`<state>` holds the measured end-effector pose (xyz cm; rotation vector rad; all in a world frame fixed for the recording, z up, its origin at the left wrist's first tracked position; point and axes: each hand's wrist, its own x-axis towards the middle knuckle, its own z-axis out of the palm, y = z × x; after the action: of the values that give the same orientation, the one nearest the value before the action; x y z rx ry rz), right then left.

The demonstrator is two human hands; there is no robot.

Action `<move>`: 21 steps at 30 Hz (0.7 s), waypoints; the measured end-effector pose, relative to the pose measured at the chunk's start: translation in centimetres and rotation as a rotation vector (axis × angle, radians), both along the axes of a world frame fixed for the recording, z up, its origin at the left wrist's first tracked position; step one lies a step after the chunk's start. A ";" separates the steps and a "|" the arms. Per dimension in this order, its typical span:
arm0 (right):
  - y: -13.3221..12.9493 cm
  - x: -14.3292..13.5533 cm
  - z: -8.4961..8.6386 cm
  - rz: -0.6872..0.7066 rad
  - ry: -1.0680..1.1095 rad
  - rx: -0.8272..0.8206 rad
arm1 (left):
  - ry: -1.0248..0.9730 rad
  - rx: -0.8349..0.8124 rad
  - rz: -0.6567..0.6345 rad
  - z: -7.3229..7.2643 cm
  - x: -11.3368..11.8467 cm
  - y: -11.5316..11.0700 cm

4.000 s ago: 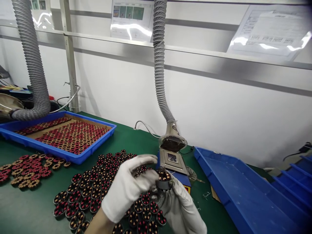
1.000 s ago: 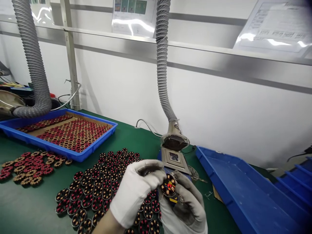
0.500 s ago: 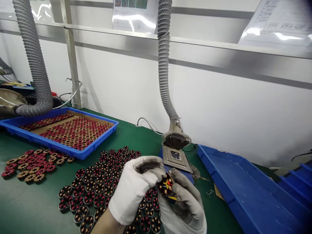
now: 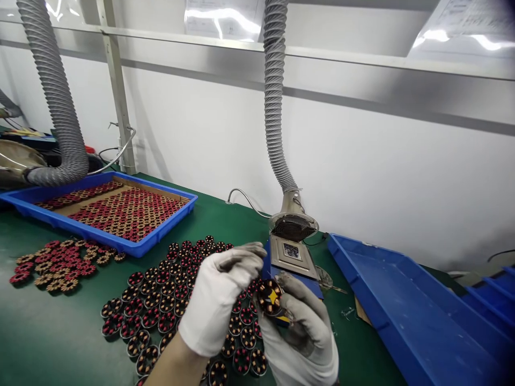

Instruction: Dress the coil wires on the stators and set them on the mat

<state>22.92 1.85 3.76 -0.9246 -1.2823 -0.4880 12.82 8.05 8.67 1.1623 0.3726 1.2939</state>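
Note:
My right hand (image 4: 300, 332), in a white glove with greyed fingers, holds a round ring part (image 4: 270, 297) with copper-coloured coils and a yellow piece in its middle. Close to its upper left is my left hand (image 4: 225, 292), gloved too, its fingers bent together and pointing right; whether anything sits between the fingertips is hidden. Many similar rings (image 4: 151, 316) with red or copper coils lie on the green table beneath and left of my hands. Behind my right hand stands a metal plate device (image 4: 291, 252) on a blue base.
A blue tray (image 4: 161, 230) of red and tan rings stands at the left, with loose rings (image 4: 56, 265) before it. A grey duct (image 4: 276, 107) hangs over the plate device. Another blue tray (image 4: 414, 311) stands at the right. A second duct (image 4: 52, 96) hangs at the left.
My left hand's fingertips have moved up and left, off the ring part. My right hand keeps the ring, now turned more to face the camera. The view has shifted slightly.

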 end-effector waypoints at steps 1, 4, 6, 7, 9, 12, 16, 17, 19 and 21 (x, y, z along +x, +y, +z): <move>-0.1 0.0 0.1 -0.012 0.024 -0.001 | -0.047 -0.013 0.019 -0.2 -0.2 0.2; -0.3 0.0 0.5 -0.064 0.056 -0.004 | -0.058 -0.044 -0.022 0.2 -0.7 0.3; -0.4 -0.1 0.8 -0.086 0.073 0.001 | 0.011 -0.063 -0.083 0.9 -0.8 -0.2; -0.4 -0.3 0.9 -0.085 0.068 0.001 | 0.030 -0.076 -0.110 1.3 -0.8 -0.5; -0.3 -0.8 1.3 -0.082 0.086 0.012 | 0.029 -0.108 -0.150 1.8 -0.6 -1.0; 0.0 -1.6 1.6 -0.068 0.178 0.050 | 0.028 -0.146 -0.180 1.8 -0.2 -1.4; 0.1 -1.8 1.4 -0.040 0.179 0.054 | 0.014 -0.162 -0.198 1.0 0.1 -1.1; 0.1 -1.6 1.2 -0.038 0.156 0.038 | 0.003 -0.157 -0.189 0.9 0.2 -0.9; -0.1 -1.0 0.9 -0.028 0.116 -0.005 | -0.034 -0.135 -0.115 0.7 0.1 -0.5; -0.2 -0.5 0.8 0.006 0.113 -0.045 | -0.070 -0.125 0.057 0.6 -0.6 -0.2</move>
<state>22.39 1.63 4.51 -0.9722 -1.1972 -0.3974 12.26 7.88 9.28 1.0054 0.4314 1.3385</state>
